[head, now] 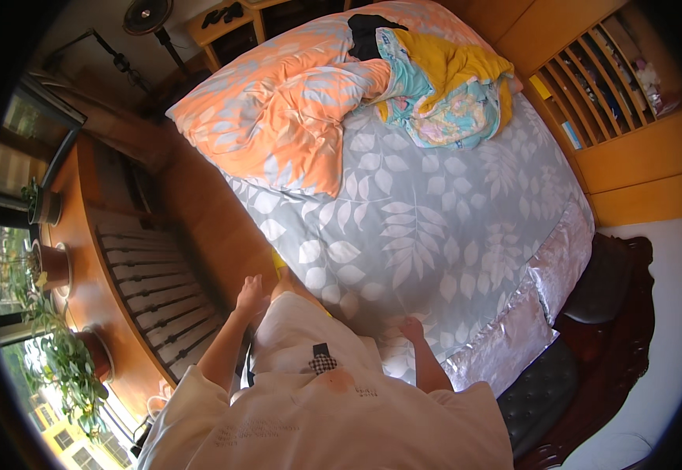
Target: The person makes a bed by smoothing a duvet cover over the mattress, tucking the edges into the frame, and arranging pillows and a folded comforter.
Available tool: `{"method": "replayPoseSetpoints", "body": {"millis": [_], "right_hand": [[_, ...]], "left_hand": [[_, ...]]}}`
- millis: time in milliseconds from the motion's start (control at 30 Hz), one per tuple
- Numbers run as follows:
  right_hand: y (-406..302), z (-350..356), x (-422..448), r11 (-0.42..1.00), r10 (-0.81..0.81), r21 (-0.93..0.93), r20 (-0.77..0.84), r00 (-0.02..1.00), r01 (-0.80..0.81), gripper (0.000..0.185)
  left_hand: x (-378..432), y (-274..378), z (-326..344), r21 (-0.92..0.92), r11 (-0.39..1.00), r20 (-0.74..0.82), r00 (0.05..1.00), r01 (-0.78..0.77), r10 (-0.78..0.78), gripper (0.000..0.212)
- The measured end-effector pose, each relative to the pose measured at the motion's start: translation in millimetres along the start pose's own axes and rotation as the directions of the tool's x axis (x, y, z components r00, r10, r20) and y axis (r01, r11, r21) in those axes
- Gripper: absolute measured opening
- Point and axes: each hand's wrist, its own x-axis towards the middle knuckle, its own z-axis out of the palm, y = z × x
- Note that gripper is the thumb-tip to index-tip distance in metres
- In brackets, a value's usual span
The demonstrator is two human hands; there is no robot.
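My left hand [252, 296] hangs beside my leg, left of the bed's edge, and seems to hold nothing; its fingers are slightly bent. Over the grey leaf-patterned bed sheet [411, 235] is my right hand [412, 329], fingers curled, with nothing visible in it. An orange and grey quilt [270, 129] lies rumpled across the far left of the bed. On its right side rest a bunched mustard-yellow and turquoise floral cloth [458, 117] and a black cloth [370, 35]. Shiny silvery-pink pillows [502, 349] lie along the headboard side.
A dark carved wooden headboard [617, 352] with black padding stands at the right. Wooden shelving [640, 164] borders the bed's upper right. Left are a slatted radiator [158, 288], a windowsill [106, 282] with potted plants [73, 364], and a pedestal fan [147, 14] farther off.
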Motion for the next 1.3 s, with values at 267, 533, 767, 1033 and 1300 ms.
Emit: {"method": "replayPoseSetpoints", "body": {"millis": [267, 533, 767, 1033, 1300], "right_hand": [[-220.3, -64.8, 195.2, 0.997, 0.061, -0.038, 0.023, 0.998, -0.06, 0.079], [-372.4, 15.9, 386.1, 0.985, 0.07, 0.162, -0.013, 0.997, -0.067, 0.083], [-454.5, 154.5, 300.0, 0.806, 0.033, 0.584, 0.125, 0.992, -0.101, 0.025], [-380.5, 129.3, 163.4, 0.959, 0.154, -0.247, 0.868, 0.472, 0.141, 0.021], [-392.1, -32.8, 450.7, 0.945, -0.219, 0.098, -0.52, 0.825, 0.313, 0.021]], "left_hand": [[155.9, -4.2, -58.0, -0.017, 0.997, -0.148, 0.986, -0.075, 0.072, 0.062], [263.1, -17.2, -84.9, -0.198, 0.957, -0.157, 0.97, -0.212, 0.183, 0.058], [284.0, -23.3, -136.6, -0.355, 0.923, -0.15, 0.983, -0.15, 0.102, 0.052], [353.0, -8.3, -122.3, 0.099, 0.99, -0.155, 0.981, -0.103, 0.118, 0.077], [404.1, -2.8, -52.6, 0.597, 0.796, 0.087, 0.979, 0.098, -0.186, 0.077]]}}
